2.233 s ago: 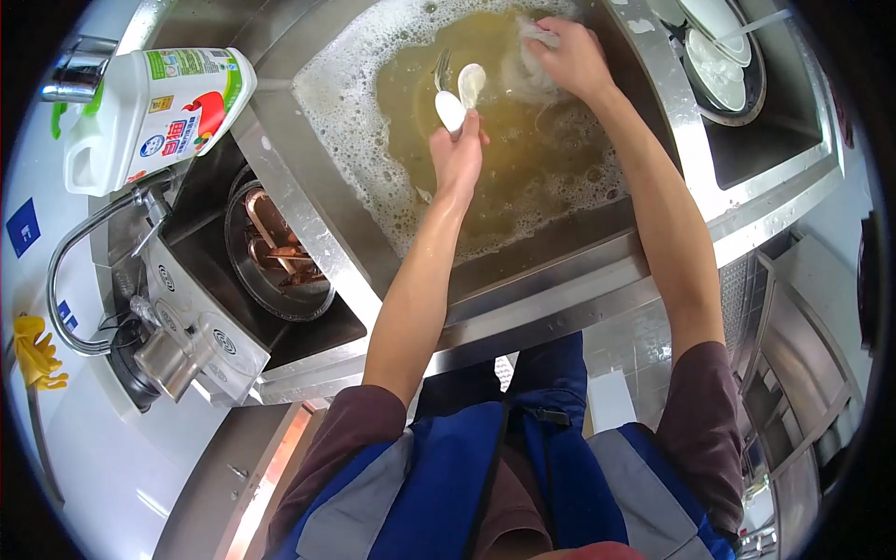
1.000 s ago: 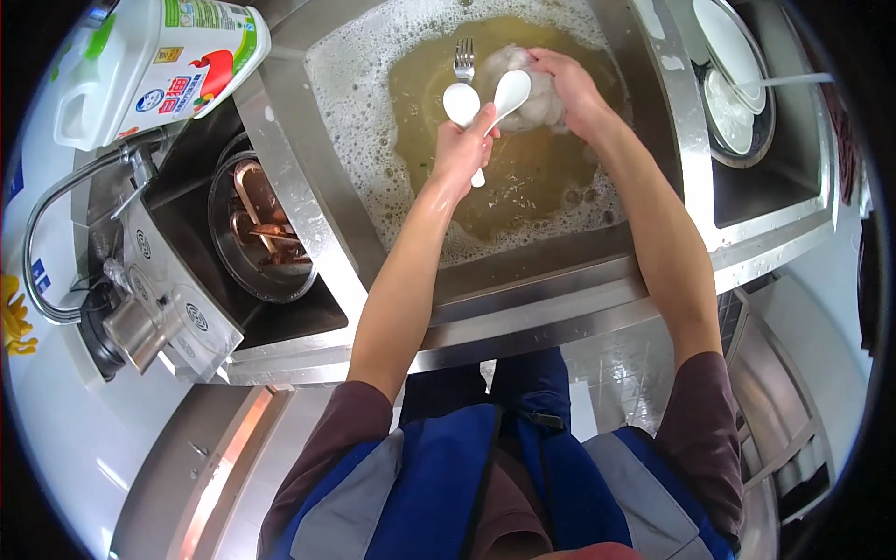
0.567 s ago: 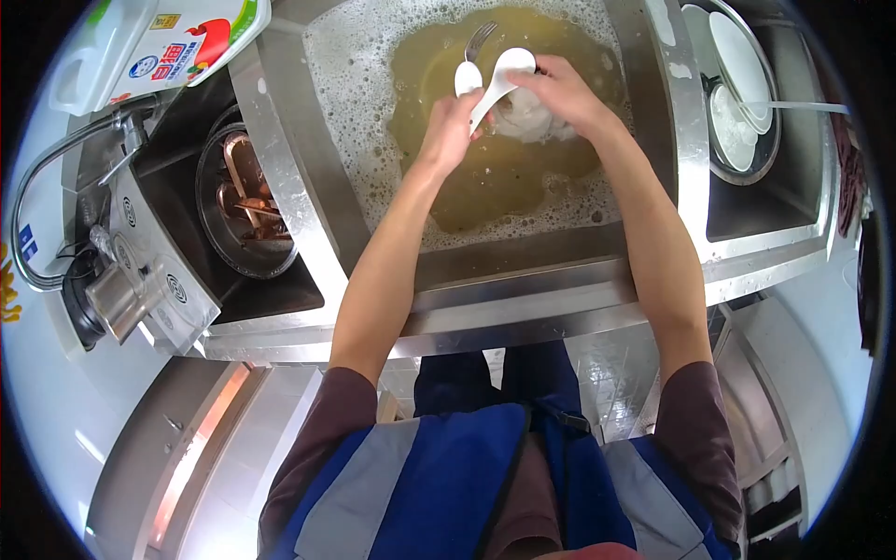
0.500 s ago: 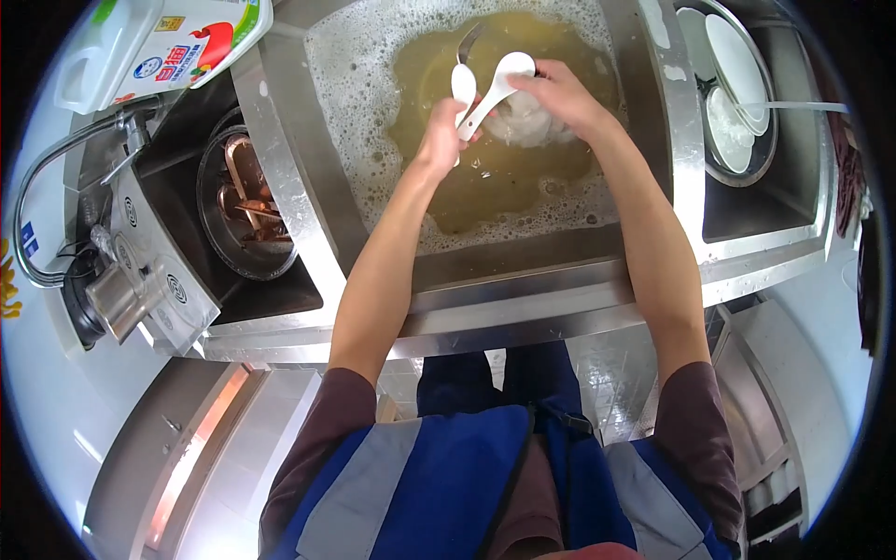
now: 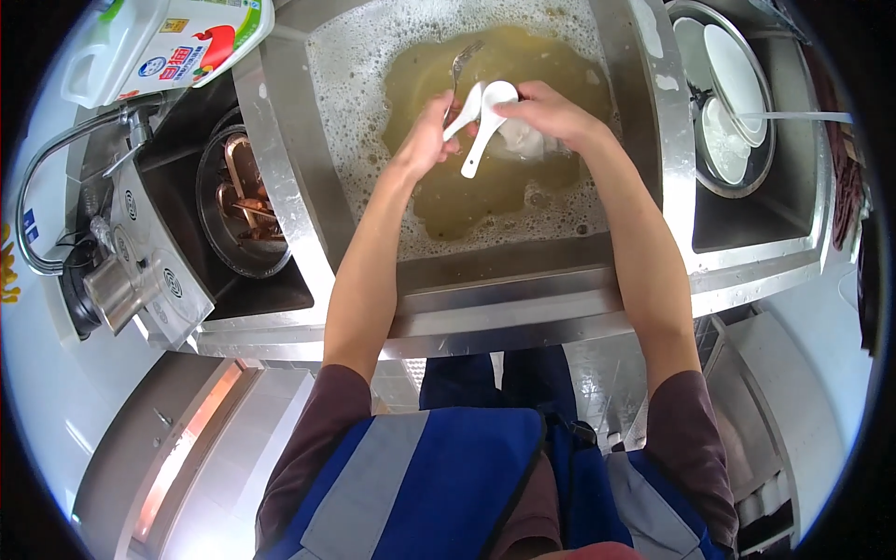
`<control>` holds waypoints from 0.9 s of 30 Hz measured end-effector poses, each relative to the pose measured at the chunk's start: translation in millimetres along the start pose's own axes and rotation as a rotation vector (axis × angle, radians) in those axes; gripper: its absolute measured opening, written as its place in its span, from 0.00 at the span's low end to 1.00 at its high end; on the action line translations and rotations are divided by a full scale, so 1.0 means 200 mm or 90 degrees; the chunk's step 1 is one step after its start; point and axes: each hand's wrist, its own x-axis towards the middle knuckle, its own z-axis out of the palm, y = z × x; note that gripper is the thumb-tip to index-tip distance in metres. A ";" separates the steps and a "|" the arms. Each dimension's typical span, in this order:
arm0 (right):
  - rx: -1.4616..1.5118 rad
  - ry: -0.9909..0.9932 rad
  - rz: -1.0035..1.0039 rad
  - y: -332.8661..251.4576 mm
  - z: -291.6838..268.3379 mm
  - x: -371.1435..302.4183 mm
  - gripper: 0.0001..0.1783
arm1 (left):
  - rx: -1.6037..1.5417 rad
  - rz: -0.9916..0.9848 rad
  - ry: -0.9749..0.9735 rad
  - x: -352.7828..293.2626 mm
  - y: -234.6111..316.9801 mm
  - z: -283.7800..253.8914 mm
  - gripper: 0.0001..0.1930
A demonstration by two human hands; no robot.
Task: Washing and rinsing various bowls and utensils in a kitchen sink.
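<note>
Over the soapy water, my left hand (image 5: 429,138) is closed round a white spoon (image 5: 469,109) that slants up to the right. A metal fork (image 5: 462,62) sticks up from the same hand, tines away from me. My right hand (image 5: 557,116) pinches a white soup spoon (image 5: 487,121) by its bowl, the handle pointing down towards me. Beneath my right fingers, a whitish cloth (image 5: 528,140) lies partly in the water; its lower part is hidden. The two spoons are side by side, bowls overlapping or nearly touching.
The middle metal sink (image 5: 467,273) holds murky, foamy water. A round basin (image 5: 207,238) with brownish utensils sits in the left sink, under a curved faucet (image 5: 39,177). A basin (image 5: 771,159) of white dishes stands at right. A large white jug (image 5: 140,70) is at upper left.
The right-hand soup spoon has moved down, its handle away from my left hand and more upright. The left-hand spoon now tilts to the right. My left hand has shifted slightly left.
</note>
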 end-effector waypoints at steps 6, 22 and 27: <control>0.009 0.010 0.022 -0.03 -0.01 -0.03 0.22 | -0.181 0.096 0.105 -0.01 0.04 0.08 0.16; 0.294 0.067 0.117 0.01 0.16 0.02 0.26 | 0.063 0.142 0.219 0.00 0.01 0.12 0.16; 0.202 0.088 0.060 0.05 0.12 0.05 0.25 | -0.005 0.071 0.208 0.01 0.03 0.12 0.18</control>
